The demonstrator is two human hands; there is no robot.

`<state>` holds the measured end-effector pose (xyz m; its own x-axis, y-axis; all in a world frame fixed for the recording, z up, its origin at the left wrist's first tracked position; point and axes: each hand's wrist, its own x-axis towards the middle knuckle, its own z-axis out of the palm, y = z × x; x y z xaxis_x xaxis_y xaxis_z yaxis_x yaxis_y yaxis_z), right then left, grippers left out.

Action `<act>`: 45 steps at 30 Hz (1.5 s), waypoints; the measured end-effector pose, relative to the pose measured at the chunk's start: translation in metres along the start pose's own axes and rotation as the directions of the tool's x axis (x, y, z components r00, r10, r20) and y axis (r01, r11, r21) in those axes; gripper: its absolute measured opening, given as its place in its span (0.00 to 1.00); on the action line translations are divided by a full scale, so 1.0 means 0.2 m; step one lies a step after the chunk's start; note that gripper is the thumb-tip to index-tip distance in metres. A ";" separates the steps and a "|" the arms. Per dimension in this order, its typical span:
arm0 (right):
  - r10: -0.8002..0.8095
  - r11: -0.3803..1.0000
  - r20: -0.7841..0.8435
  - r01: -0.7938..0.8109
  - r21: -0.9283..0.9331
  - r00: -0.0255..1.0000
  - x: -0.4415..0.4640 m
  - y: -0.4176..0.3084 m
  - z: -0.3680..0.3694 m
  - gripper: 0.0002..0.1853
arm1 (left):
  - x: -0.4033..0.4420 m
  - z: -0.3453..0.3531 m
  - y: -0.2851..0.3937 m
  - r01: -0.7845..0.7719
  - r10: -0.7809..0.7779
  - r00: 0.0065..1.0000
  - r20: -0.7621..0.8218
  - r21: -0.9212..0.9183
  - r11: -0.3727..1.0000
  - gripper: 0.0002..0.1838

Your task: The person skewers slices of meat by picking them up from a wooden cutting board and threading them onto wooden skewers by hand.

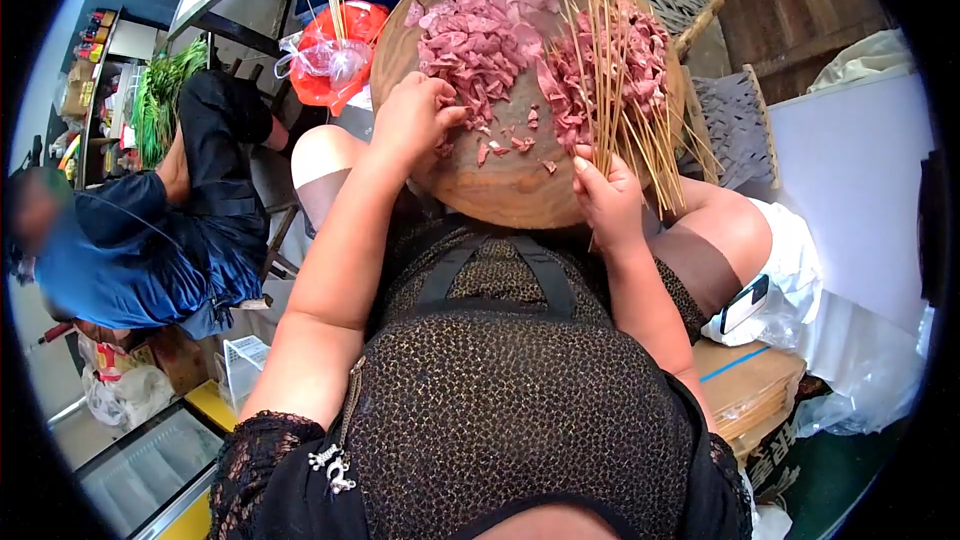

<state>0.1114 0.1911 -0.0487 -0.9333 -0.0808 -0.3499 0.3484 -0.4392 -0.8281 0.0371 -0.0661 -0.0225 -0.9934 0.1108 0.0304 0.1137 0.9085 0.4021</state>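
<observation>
A round wooden board (480, 195) bears a large heap of sliced raw meat (480, 35) on its left and middle. My left hand (415, 120) is at that heap's near left edge, fingers curled and touching the meat; what they pinch is hidden. In my right hand (608, 195), at the board's near edge, is a bundle of thin bamboo skewers (603, 90), pointing away from me. Beneath them lies a second heap of meat (640, 50), with more skewers (655, 160) sticking out toward me. Small meat scraps (522, 144) lie between the heaps.
Left of the board stands a red plastic bag (345, 65) with skewers upright in it. A person in dark blue (150, 250) sits at the left, near green leafy vegetables (158, 100). Woven-seat stools (735, 125) stand at the right; a phone (745, 305) lies beside my right thigh.
</observation>
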 end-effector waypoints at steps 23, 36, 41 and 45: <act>0.085 0.988 0.059 -0.076 -0.135 0.995 -0.02 0.00 -0.02 0.09 | 0.11 0.01 -0.04 0.289 -0.228 0.950 0.212 -0.872 0.396 0.12; 0.037 0.909 0.140 0.025 -0.416 0.989 -0.03 0.07 0.00 0.11 | 0.12 0.01 0.01 0.234 -0.118 0.958 0.261 -0.950 -0.205 0.16; 0.082 0.926 0.127 -0.029 -0.376 0.988 -0.03 0.05 0.01 0.11 | 0.12 -0.02 0.05 0.249 -0.142 0.949 0.280 -0.947 -0.203 0.13; -0.030 0.920 0.123 0.075 -0.385 0.992 -0.05 0.05 0.03 0.11 | 0.10 -0.01 0.06 0.259 -0.114 0.949 0.295 -0.931 -0.257 0.14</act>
<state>0.1232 0.1824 -0.0513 -0.9468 -0.1775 -0.2685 0.2837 -0.0658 -0.9567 0.0180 -0.0530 -0.0158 -0.9502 0.1209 -0.2872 -0.3025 -0.5800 0.7564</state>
